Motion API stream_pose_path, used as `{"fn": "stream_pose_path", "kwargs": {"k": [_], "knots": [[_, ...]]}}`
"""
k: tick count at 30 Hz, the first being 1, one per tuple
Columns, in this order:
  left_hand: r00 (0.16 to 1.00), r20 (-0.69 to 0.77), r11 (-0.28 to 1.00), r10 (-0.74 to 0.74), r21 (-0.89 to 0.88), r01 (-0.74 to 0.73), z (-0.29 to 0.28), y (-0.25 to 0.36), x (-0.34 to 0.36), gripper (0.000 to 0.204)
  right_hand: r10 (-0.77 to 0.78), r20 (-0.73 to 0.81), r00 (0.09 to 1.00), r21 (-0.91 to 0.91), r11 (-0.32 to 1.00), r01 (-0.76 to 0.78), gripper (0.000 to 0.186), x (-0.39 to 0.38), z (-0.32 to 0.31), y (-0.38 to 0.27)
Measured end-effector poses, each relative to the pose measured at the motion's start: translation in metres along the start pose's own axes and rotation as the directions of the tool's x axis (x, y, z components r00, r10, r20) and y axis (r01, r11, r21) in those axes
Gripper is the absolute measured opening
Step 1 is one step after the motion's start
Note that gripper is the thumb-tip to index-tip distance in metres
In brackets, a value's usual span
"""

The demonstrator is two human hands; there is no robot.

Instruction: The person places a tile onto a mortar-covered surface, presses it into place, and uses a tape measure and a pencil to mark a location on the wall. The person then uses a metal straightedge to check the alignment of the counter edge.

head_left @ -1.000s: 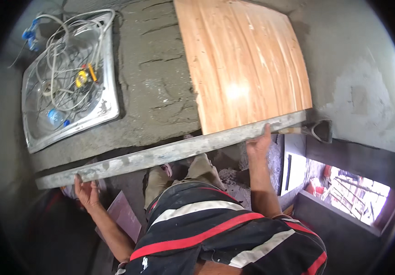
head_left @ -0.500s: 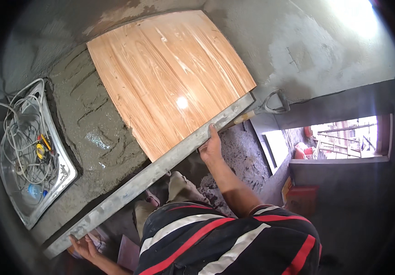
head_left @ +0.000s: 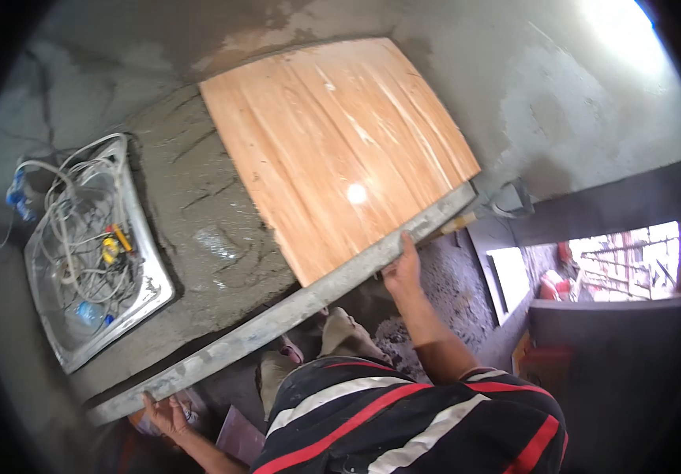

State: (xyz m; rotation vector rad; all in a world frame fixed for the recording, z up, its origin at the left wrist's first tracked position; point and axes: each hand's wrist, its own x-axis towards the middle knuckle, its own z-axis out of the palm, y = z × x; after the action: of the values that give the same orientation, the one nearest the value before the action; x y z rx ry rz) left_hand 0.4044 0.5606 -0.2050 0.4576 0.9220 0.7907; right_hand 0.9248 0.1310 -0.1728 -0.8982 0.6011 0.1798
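Note:
A long grey metal straightedge (head_left: 265, 325) lies diagonally along the counter's front, its far right part against the near edge of a glossy wood-patterned tile (head_left: 317, 150). My right hand (head_left: 405, 271) grips it near the right end, thumb on top and the other fingers underneath, partly hidden. At the lower left end, my left hand (head_left: 168, 416) holds the same bar, fingertips at its near side. Left of the tile spreads wet grey mortar (head_left: 198, 201) with grooves and ridges.
A steel sink (head_left: 163, 294) at the left holds tangled white cable (head_left: 68, 229), yellow tools (head_left: 113, 249) and a clear bottle (head_left: 88, 314). A shovel's D-shaped handle (head_left: 514, 197) juts out by the bar's right end. Plastered walls rise behind; a window opening (head_left: 624, 261) is at right.
The whole view has shifted, so the scene sits farther right in the picture. Both hands keep hold of the straightedge, which stays along the tile's near edge.

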Motion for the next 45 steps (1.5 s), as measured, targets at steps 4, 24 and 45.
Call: {"fn": "stream_pose_path", "kwargs": {"k": [4,24,45], "knots": [[0.998,0.04,0.997,-0.038,-0.06,0.04,0.01,-0.007,0.0,0.029,0.006,0.051,0.999,-0.006,1.0,-0.006,0.037,0.006,-0.012,-0.003],[0.998,0.0,0.982,0.057,-0.18,-0.056,0.048,0.014,-0.053,0.032,0.021,0.011,1.0,0.002,1.0,-0.021,0.046,0.016,-0.041,0.014],[0.323,0.462,-0.185,0.826,0.763,-0.62,0.132,0.109,-0.181,0.05,0.761,-0.006,0.649,-0.71,0.454,-0.539,0.085,-0.03,-0.185,0.135]]}}
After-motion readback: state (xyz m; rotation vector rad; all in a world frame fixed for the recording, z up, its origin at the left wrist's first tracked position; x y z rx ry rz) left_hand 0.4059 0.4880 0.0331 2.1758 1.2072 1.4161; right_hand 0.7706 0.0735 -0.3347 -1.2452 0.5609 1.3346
